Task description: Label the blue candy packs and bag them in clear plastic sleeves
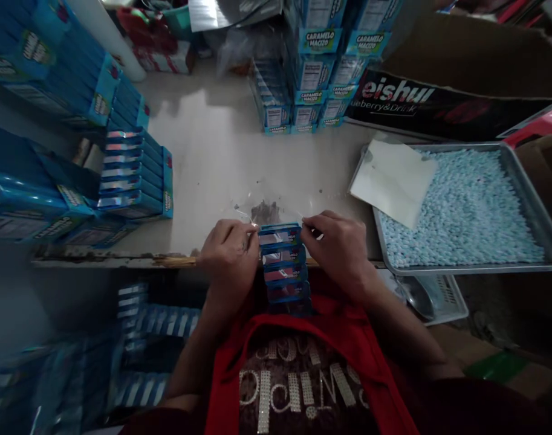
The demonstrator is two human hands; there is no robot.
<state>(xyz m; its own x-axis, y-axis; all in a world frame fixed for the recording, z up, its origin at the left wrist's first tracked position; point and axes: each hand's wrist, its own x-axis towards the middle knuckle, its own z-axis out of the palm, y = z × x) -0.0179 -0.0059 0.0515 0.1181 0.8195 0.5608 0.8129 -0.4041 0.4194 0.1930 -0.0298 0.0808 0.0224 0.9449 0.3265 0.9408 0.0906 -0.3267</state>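
A display box of blue candy packs (285, 273) leans at the table's front edge, against the red apron (230, 368). Thin clear plastic film (242, 212) shows as faint glints around the box's top end. My left hand (230, 251) is closed at the top left corner of the box, thumb and fingers pinched on the film. At the opposite corner, my right hand (337, 248) pinches the film in the same way. Where the film ends is hard to see, and the box's lower end is dim against the apron.
Wrapped blue candy boxes (135, 175) are stacked at left, and more stacks (309, 78) stand at the back. A metal tray (466, 269) of small pale-blue candies lies at right, a cream card (393, 181) over its corner. Behind it is a black carton (407, 106).
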